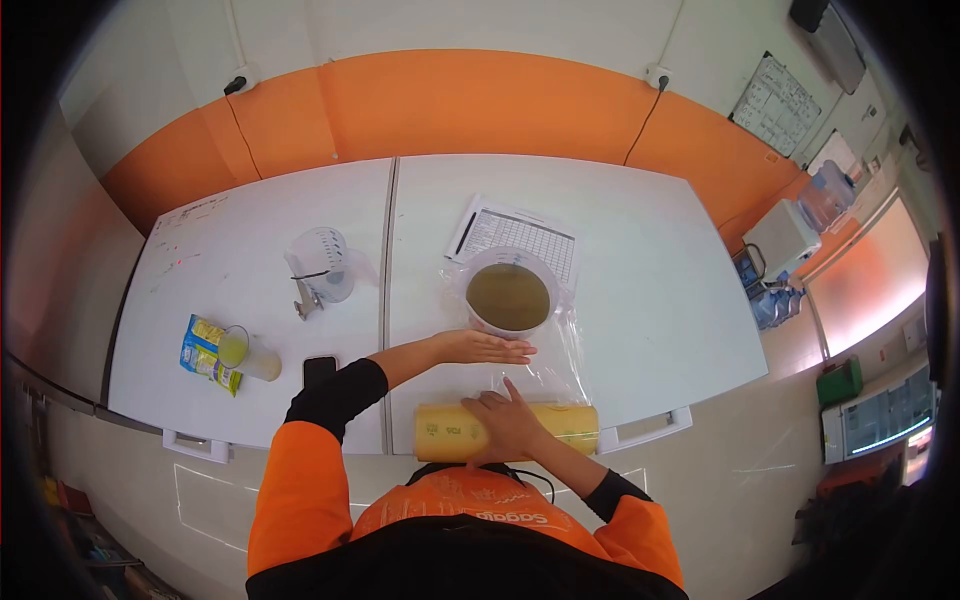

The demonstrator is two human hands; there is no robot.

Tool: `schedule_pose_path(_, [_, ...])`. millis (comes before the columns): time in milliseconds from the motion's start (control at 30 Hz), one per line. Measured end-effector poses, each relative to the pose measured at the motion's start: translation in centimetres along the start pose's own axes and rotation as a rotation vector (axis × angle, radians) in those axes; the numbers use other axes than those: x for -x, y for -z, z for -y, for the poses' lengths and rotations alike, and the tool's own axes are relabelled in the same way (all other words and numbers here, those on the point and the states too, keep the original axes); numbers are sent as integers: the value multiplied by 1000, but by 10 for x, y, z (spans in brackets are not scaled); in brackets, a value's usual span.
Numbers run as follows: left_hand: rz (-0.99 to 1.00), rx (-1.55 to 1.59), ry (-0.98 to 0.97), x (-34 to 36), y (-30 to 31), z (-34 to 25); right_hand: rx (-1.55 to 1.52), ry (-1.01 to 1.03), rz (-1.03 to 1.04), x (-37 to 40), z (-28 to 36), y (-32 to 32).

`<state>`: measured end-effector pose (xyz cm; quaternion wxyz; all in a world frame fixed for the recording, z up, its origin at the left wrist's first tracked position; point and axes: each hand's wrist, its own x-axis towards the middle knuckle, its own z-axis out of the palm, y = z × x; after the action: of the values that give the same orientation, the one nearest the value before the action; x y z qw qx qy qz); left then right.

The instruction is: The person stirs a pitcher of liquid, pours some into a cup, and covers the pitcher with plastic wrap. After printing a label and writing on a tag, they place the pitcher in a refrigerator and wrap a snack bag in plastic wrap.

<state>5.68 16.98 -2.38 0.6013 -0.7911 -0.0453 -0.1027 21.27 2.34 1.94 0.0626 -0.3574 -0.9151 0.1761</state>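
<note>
My left hand (485, 347) is held flat with its fingers stretched out to the right, just in front of a clear round container (510, 292) of greenish-brown liquid. Spread fingers of my right hand (508, 428) rest on a thick yellow roll of plastic film (570, 428) at the table's front edge. A sheet of clear film (562, 365) runs from the roll toward the container and shows around and under it. Behind the container lies a printed form (520, 238) with a pen on it.
On the left half of the white table (640, 250) are a clear measuring jug (328, 262), a metal tool (304, 300), a glass of pale yellow-green liquid (236, 347), a blue and yellow packet (204, 338) and a dark phone (320, 372). An orange-striped wall stands behind.
</note>
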Motion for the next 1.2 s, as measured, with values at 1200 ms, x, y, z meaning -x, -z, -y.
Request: schedule_pose_path(1200, [397, -84, -15, -15, 33, 4, -246, 161, 905, 53, -157, 66])
